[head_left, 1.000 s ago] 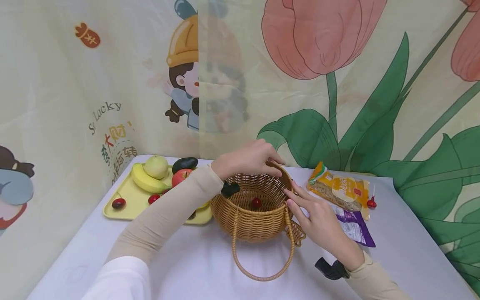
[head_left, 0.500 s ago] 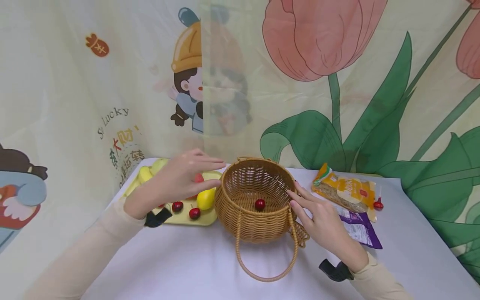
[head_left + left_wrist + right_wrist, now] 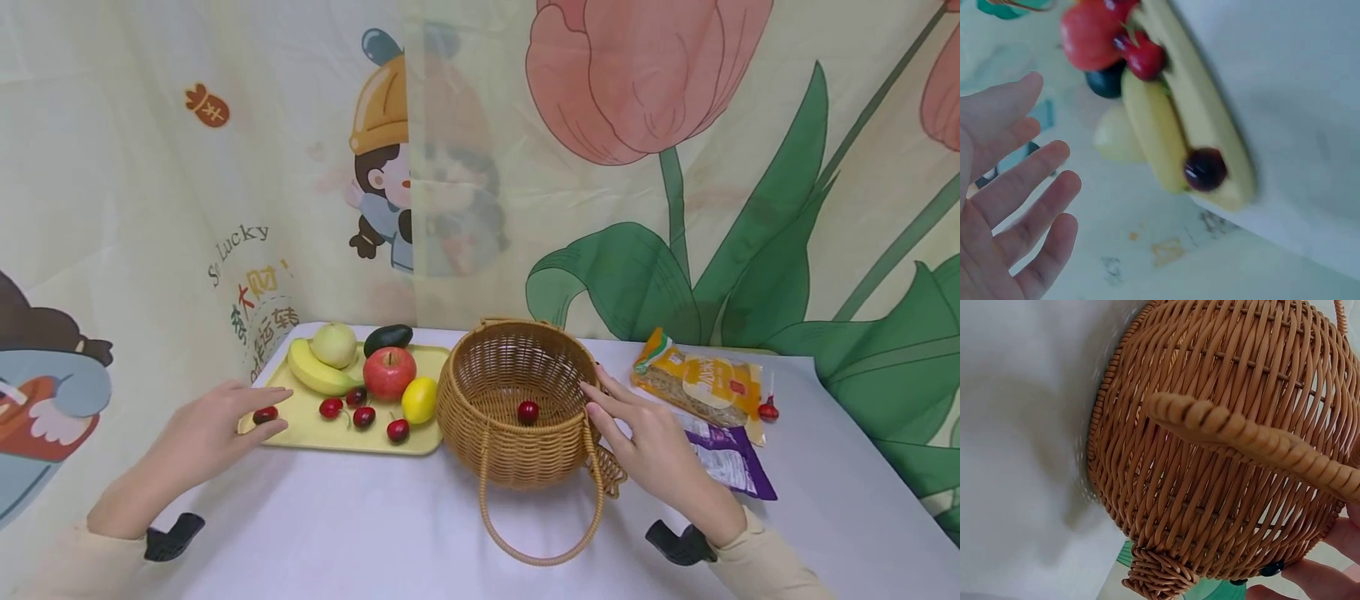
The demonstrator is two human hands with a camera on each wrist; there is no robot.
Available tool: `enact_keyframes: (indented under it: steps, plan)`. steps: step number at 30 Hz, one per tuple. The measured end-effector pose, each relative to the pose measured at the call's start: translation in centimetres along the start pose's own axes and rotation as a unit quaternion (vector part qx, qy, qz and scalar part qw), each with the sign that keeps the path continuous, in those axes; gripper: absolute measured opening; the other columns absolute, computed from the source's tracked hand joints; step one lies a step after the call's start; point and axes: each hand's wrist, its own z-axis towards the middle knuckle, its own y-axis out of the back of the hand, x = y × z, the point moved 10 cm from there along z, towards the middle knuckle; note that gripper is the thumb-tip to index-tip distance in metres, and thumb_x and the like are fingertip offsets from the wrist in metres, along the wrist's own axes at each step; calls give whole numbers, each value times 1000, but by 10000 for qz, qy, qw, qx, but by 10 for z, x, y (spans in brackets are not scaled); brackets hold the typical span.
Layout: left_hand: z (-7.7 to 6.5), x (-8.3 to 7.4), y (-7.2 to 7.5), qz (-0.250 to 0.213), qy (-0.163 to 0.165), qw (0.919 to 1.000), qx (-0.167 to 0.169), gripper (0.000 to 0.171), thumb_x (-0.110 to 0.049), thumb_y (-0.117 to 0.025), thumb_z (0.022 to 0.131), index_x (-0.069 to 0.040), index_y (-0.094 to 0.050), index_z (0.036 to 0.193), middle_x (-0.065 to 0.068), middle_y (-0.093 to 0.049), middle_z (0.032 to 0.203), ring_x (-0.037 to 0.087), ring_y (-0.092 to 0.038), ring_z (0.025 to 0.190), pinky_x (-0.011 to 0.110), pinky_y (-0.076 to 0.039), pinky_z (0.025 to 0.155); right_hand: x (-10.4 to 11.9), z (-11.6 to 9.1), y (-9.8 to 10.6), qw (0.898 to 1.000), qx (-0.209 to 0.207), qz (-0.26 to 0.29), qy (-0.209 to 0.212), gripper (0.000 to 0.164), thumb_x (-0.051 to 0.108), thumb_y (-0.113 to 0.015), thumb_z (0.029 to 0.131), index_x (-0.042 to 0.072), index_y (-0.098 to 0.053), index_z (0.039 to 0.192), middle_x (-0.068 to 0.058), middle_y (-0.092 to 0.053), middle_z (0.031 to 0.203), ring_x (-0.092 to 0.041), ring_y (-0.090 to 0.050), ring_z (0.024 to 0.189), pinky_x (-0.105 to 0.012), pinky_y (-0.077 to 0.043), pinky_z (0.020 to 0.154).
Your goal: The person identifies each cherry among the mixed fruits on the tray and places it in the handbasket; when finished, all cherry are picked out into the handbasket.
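Note:
My left hand (image 3: 217,432) hovers by the left end of a yellow tray (image 3: 315,433), fingers spread and holding nothing. Between its thumb and fingertips, in the head view, shows a dark red cherry (image 3: 265,415). The left wrist view has that cherry (image 3: 1205,169) beside a banana (image 3: 1157,131). My right hand (image 3: 651,442) rests extended fingers on the right side of a round wicker basket (image 3: 517,458), near its rim. One cherry (image 3: 528,412) lies inside the basket. Its handle (image 3: 542,560) hangs down in front, and in the right wrist view the handle (image 3: 1247,437) crosses the woven wall.
On the tray are a red apple (image 3: 390,373), a lemon (image 3: 419,400), a pale green round fruit (image 3: 334,345), a dark avocado-like fruit (image 3: 387,338) and several cherries. Right of the basket lie an orange food bag (image 3: 697,383), a purple packet (image 3: 727,458) and a red lollipop (image 3: 768,408).
My left hand has left the basket's raised back edge and moved left across the tray to its left end. The right hand stays at the basket.

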Motion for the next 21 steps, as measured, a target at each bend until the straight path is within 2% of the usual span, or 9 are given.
enact_keyframes:
  steps: [5, 8, 10, 13, 17, 21]
  plan:
    - [-3, 35, -12, 97, 224, 9993, 290, 49, -29, -83, 85, -7, -72, 127, 24, -74, 114, 46, -67, 104, 58, -56, 75, -1, 0, 0, 10000, -23, 9, 8, 38, 23, -59, 105, 5, -64, 138, -22, -52, 151, -48, -57, 130, -53, -53, 94]
    - [-3, 50, -20, 162, 323, 9980, 527, 50, -29, -82, 85, -5, -71, 128, 27, -73, 116, 47, -66, 103, 58, -56, 74, -1, 0, -1, 10000, -51, 21, 61, 37, 23, -60, 105, 5, -65, 137, -22, -52, 150, -48, -61, 125, -50, -58, 89]
    - [-3, 59, -26, 225, 396, 9967, 669, 51, -28, -82, 85, -6, -70, 129, 28, -73, 114, 44, -67, 97, 54, -56, 70, 0, -1, -1, 9999, -63, 20, 80, 37, 23, -60, 105, 6, -65, 137, -23, -53, 150, -48, -62, 124, -50, -58, 88]
    - [-1, 65, -34, 267, 398, 9952, 851, 50, -28, -81, 85, -8, -71, 130, 29, -73, 111, 34, -67, 87, 44, -54, 63, 0, -2, -1, 9999, -71, 12, 95, 37, 22, -60, 104, 6, -65, 137, -23, -53, 150, -48, -59, 127, -53, -55, 91]
    - [4, 64, -42, 266, 288, 9947, 949, 44, -26, -80, 86, -9, -73, 126, 28, -74, 111, 32, -68, 85, 43, -53, 63, 0, -2, 0, 9999, -87, 6, 92, 37, 22, -60, 104, 6, -65, 137, -23, -53, 149, -48, -59, 127, -53, -54, 92]
    - [7, 63, -45, 230, 324, 9946, 957, 37, -25, -80, 86, -8, -76, 120, 27, -74, 110, 26, -64, 81, 40, -50, 63, -1, -1, -1, 10000, -58, 5, 54, 37, 23, -60, 105, 7, -65, 137, -22, -53, 150, -46, -58, 128, -52, -54, 93]
